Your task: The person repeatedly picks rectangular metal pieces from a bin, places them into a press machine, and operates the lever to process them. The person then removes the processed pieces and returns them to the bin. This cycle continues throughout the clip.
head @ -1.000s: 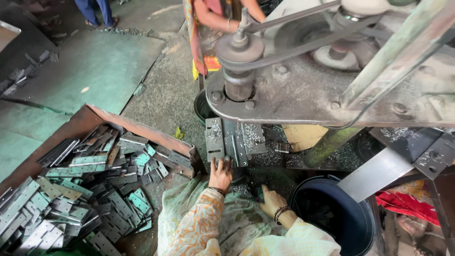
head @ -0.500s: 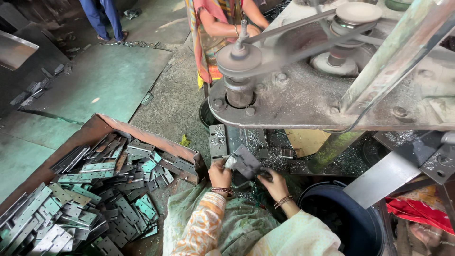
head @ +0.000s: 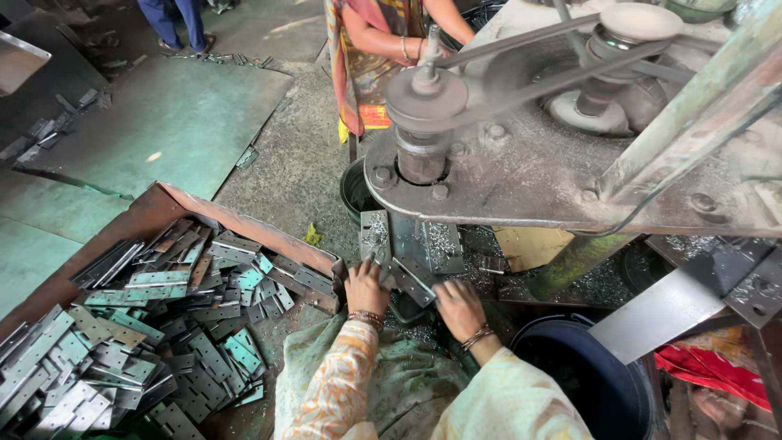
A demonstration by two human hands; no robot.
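My left hand (head: 366, 287) and my right hand (head: 459, 308) both grip a grey metal hinge plate (head: 411, 281), held tilted just under the belt-driven drilling machine (head: 521, 155). The plate sits in front of a steel fixture (head: 411, 240) littered with metal shavings. My sleeves are patterned orange and pale yellow, with bangles on both wrists. The fingertips are partly hidden behind the plate.
A rusty brown tray (head: 244, 224) at the left holds several grey and green-tinted hinge plates (head: 138, 326). A dark blue bucket (head: 582, 375) stands at the lower right. Another person (head: 383, 41) works behind the machine; someone's legs (head: 175, 20) show at the top left.
My left hand picked up a hinge plate and my right hand came up to join it. Both now hold it closer to the fixture. The camera moved slightly.
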